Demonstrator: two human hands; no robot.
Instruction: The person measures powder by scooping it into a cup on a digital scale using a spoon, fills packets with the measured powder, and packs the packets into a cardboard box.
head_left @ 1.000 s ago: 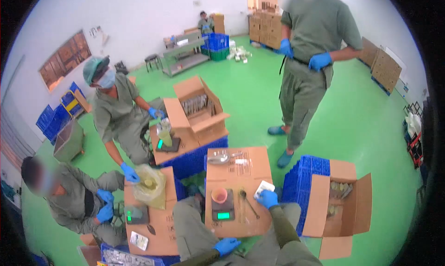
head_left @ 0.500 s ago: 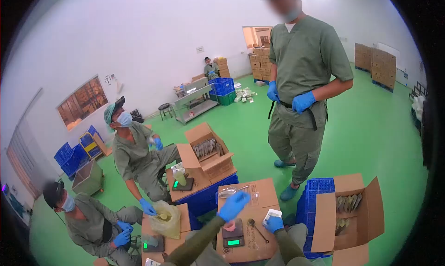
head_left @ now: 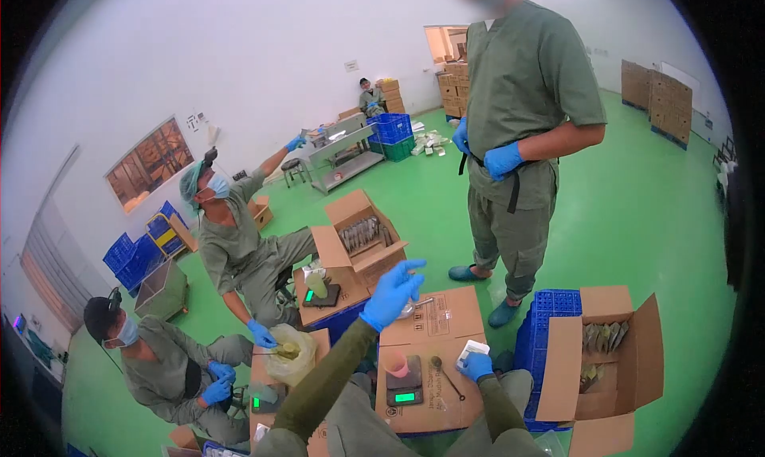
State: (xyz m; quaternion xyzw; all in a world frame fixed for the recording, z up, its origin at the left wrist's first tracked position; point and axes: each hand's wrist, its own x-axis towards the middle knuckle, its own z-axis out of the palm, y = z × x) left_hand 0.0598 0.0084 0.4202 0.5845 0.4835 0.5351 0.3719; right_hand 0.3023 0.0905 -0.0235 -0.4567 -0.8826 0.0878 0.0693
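My left hand (head_left: 390, 295) is raised above the cardboard work surface (head_left: 454, 339), fingers apart and nothing in them. It partly covers a metal scoop (head_left: 408, 307). My right hand (head_left: 477, 366) grips a white packet (head_left: 472, 352) at the surface's right edge. Between my hands and nearer to me, a pink cup (head_left: 395, 365) sits on a digital scale (head_left: 404, 387) with a lit green display. Right of the scale lies a dark long-handled spoon (head_left: 449, 379).
At right, an open carton (head_left: 562, 369) holding pouches stands beside blue crates (head_left: 550, 305). A person (head_left: 518, 138) stands ahead. Two seated co-workers (head_left: 239, 234) are at left, near a plastic bag (head_left: 291, 357), another scale (head_left: 322, 296) and an open carton (head_left: 335, 246).
My left hand has risen from low by my lap to above the surface. The view has tilted up. The farther seated co-worker now stretches one arm out. My right hand still holds the packet.
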